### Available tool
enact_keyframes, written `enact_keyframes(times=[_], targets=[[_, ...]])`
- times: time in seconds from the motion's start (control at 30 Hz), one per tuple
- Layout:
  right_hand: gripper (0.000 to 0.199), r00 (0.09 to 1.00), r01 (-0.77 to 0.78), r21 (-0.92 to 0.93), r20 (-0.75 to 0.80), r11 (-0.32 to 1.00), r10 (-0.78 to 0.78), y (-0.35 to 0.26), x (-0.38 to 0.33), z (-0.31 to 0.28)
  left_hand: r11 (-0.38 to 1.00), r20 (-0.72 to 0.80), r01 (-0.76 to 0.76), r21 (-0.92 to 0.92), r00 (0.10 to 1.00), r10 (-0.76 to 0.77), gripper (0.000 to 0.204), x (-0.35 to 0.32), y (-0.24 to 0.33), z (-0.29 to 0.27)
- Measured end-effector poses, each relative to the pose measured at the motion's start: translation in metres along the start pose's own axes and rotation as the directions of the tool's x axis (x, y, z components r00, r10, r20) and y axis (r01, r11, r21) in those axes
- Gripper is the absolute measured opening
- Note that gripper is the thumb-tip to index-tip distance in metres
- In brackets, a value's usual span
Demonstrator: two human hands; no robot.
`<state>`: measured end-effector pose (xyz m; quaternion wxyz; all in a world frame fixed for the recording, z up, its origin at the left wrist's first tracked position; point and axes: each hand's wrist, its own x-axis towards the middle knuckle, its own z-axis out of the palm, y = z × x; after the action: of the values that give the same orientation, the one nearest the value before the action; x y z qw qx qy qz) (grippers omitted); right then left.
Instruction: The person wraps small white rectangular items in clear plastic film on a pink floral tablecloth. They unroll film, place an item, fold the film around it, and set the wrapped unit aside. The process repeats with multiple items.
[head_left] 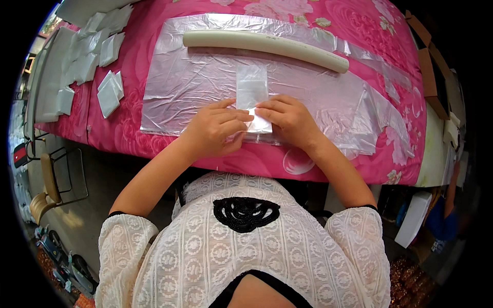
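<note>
A small clear plastic bag (251, 82) lies lengthwise before me, its near end covered by a glossy white square piece (261, 124). My left hand (218, 126) is at its left side, fingers curled in and fingertips on the white piece's edge. From the right, my right hand (288, 118) holds the same end, fingertips pressed on the upper right of the white piece. Whether the white piece is inside the bag or a folded part of it, I cannot tell. Under both lies a large sheet of clear plastic film (179, 92).
Beyond the bag, a long cream tube (267, 45) lies across the film. The pink flowered tablecloth (354, 20) covers the table. Several white packets (109, 95) are spread at the left beside a white box (56, 72). An open cardboard box (434, 77) stands at the right edge.
</note>
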<state>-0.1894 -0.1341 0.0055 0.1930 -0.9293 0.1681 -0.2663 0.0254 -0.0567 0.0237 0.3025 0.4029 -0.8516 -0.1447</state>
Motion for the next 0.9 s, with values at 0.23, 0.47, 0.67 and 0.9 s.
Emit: enact_keyframes(times=[0.23,0.47,0.67,0.9], targets=[[0.023,0.975,-0.221,0.170,0.016,0.960,0.222,-0.019,-0.005,0.004,0.982,0.048,0.120,-0.148,0.992,-0.114,0.051,-0.015,0.003,-0.004],[0.026,0.508,-0.856,0.341,0.419,0.388,0.752,-0.006,0.041,-0.011,0.631,-0.019,0.670,-0.392,0.679,-0.734,0.051,0.005,-0.005,0.020],[0.028,0.403,-0.915,0.251,0.550,0.316,0.731,0.008,0.053,-0.012,0.691,-0.043,0.710,-0.139,0.693,-0.720,0.062,0.021,-0.012,0.002],[0.027,0.395,-0.918,0.274,0.563,0.286,0.726,0.012,0.054,-0.011,0.891,-0.050,0.300,0.340,0.952,-0.302,0.081,0.018,0.009,0.035]])
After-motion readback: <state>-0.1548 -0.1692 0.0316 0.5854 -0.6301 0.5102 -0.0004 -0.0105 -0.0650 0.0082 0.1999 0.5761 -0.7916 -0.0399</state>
